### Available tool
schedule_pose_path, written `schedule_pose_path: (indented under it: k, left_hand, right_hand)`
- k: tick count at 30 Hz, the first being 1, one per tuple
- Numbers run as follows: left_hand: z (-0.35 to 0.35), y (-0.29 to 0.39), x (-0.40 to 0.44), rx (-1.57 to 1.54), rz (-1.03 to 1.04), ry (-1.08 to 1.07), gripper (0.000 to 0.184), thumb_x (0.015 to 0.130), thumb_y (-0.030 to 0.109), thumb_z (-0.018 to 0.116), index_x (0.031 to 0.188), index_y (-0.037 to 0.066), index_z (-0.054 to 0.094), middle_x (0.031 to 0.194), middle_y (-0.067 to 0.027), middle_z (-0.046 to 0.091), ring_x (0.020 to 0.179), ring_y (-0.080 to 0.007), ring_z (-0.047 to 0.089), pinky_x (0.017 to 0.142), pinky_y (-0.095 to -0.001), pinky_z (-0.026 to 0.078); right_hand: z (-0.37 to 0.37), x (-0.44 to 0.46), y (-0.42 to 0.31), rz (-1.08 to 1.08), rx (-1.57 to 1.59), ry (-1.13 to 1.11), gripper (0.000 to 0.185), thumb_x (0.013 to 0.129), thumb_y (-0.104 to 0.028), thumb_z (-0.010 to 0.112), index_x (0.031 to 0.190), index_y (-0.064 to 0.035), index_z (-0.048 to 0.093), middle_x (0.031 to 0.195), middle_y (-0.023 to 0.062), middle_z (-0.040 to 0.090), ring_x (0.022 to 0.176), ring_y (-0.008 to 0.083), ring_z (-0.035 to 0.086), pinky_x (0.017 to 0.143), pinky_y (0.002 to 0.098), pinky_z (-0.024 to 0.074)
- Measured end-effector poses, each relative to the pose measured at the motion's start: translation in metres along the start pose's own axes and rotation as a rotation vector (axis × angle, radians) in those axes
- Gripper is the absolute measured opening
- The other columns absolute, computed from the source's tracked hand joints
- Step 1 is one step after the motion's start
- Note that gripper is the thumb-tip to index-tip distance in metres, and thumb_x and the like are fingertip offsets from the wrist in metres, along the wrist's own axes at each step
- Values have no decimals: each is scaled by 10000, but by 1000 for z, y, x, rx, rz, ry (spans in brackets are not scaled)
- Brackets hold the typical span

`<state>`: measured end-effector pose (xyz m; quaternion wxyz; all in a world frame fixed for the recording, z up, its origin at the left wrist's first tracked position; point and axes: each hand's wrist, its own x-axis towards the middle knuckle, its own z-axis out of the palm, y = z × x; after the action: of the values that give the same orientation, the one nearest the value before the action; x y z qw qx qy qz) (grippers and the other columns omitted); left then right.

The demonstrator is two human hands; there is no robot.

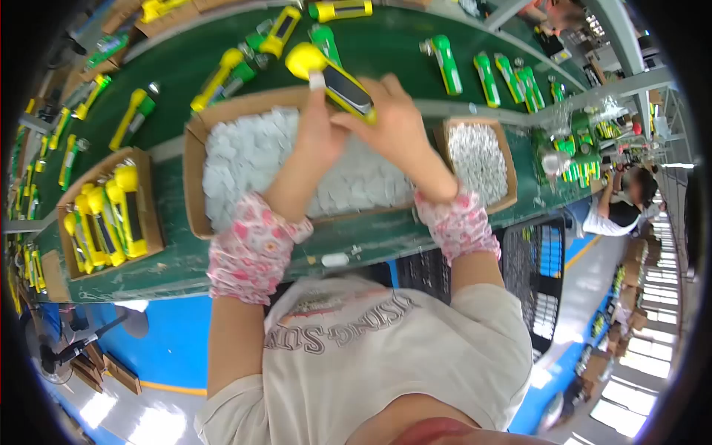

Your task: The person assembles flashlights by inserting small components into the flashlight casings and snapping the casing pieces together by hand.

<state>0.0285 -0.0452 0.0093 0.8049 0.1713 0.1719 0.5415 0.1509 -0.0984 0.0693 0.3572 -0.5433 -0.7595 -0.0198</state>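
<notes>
Over the long cardboard box, both hands meet at a yellow flashlight with a dark panel on its side. My right hand is closed around its handle end. The fingers of my left hand pinch a small white piece against the flashlight, just below its round yellow head. Beneath the hands, the box holds a heap of whitish translucent pieces. My forearms partly cover that heap.
A smaller box of small silvery parts stands at the right. At the left, a carton holds several yellow flashlights. Green and yellow flashlights lie across the green conveyor belt. Another person sits far right.
</notes>
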Motion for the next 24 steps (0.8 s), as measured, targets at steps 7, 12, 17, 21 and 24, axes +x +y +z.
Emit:
schedule_pose_path:
  k: [7,12,17,21,24]
  left_hand:
    - [13,31,-10,99,13,97,613,981,565,242,1190,39,477,993,-154,610,938,-314,620,831,-473,528]
    - [7,33,-8,-101,-200,-116,654,981,558,221,1179,2,501,949,-187,639,814,-302,645,721,-440,549]
    - [10,32,-7,-39,-265,-83,577,973,535,325,1165,18,497,930,-197,627,810,-302,631,755,-445,528]
    - [12,28,-11,-168,-332,-245,601,970,543,334,1240,25,474,996,-175,617,884,-289,622,794,-448,522]
    - [9,22,-15,-163,-369,-251,644,969,564,312,1286,25,464,1020,-164,614,914,-286,615,824,-459,514]
  right_hand:
    - [-12,-31,76,-173,-324,-438,165,804,-131,640,959,-84,671,937,64,581,934,226,575,772,384,443]
    - [19,-54,97,-324,-592,-514,110,731,-142,680,818,-125,614,881,23,545,941,209,536,835,394,354]
    - [1,-39,89,-190,-168,-315,162,752,-84,704,890,-80,619,886,69,602,866,236,600,760,357,442]
    - [-29,-29,63,-44,49,-142,206,839,-59,653,1041,-30,627,864,148,661,671,285,645,581,320,499]
    - [-31,-31,56,-122,-24,-111,215,837,-47,647,1052,-42,640,856,141,655,670,271,639,587,326,496]
